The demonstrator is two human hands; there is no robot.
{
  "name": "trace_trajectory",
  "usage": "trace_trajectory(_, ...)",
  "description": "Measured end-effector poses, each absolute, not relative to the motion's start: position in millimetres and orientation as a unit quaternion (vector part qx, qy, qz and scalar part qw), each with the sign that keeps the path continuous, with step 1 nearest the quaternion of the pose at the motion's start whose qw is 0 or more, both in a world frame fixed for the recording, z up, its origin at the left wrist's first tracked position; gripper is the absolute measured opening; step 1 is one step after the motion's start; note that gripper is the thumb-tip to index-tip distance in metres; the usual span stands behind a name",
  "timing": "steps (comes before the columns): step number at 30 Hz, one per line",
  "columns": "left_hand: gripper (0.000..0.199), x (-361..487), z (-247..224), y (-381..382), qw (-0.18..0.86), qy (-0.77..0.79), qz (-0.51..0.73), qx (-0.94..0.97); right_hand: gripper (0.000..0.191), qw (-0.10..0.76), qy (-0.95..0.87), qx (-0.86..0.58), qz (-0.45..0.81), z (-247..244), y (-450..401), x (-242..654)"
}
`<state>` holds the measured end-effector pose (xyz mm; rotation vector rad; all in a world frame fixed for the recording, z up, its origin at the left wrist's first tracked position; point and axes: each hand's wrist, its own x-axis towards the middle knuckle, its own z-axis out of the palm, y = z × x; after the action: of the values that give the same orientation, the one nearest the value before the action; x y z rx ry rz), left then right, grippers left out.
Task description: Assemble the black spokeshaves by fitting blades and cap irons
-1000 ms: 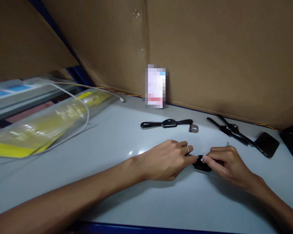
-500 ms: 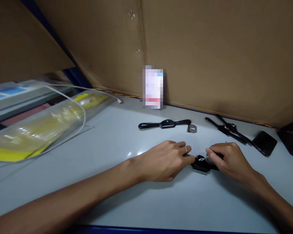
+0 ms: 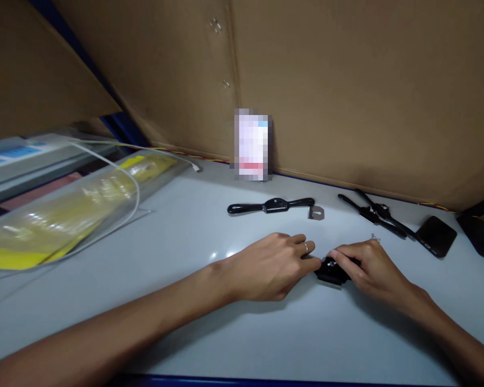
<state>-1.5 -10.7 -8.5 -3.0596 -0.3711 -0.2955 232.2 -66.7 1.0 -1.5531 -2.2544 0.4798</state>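
A black spokeshave lies low over the table between my hands, its metal blade edge showing along the near side. My left hand, with a ring on one finger, is closed at its left end, hiding that handle. My right hand is closed over its right side, with the thumb reaching onto the body beside a small silver screw. Most of the right handle is hidden. Small silver parts lie just behind my right hand. Farther back are another black spokeshave and a loose slotted metal blade.
Two more black spokeshaves lie at the back right, near a dark phone-like slab. A pixelated upright panel leans against the cardboard wall. At left are a yellow plastic-wrapped package and a white cable.
My right hand has shifted left, and its thumb now rests on the spokeshave's body near the screw. Silver parts behind that hand show more clearly. My left hand stays nearly still.
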Motion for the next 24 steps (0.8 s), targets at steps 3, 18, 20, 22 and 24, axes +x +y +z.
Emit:
trace_trajectory(3, 0.012, -1.3, -7.6, -10.9, 0.026, -0.121, -0.089, -0.988, 0.047, 0.187, -0.802, -0.553, 0.122, 4.3, -68.4, 232.2)
trace_trajectory(18, 0.037, -0.1, -5.2, -11.8, -0.021, -0.129, -0.05, -0.99, 0.048, 0.092, -0.784, -0.611, 0.065, 9.0, -65.0, 242.1)
trace_trajectory(20, 0.037, 0.0, -5.1, -11.7, -0.03, -0.127, -0.058, -0.99, 0.048, 0.09, -0.786, -0.608, 0.071, 8.9, -65.9, 240.5)
trace_trajectory(22, 0.038, -0.2, -5.3, -11.6, -0.035, -0.126, -0.074, -0.989, 0.047, 0.095, -0.788, -0.603, 0.083, 9.3, -66.8, 239.0)
trace_trajectory(24, 0.04, -0.5, -5.9, -11.5, -0.038, -0.124, -0.082, -0.988, 0.046, 0.104, -0.79, -0.597, 0.095, 10.2, -67.4, 238.2)
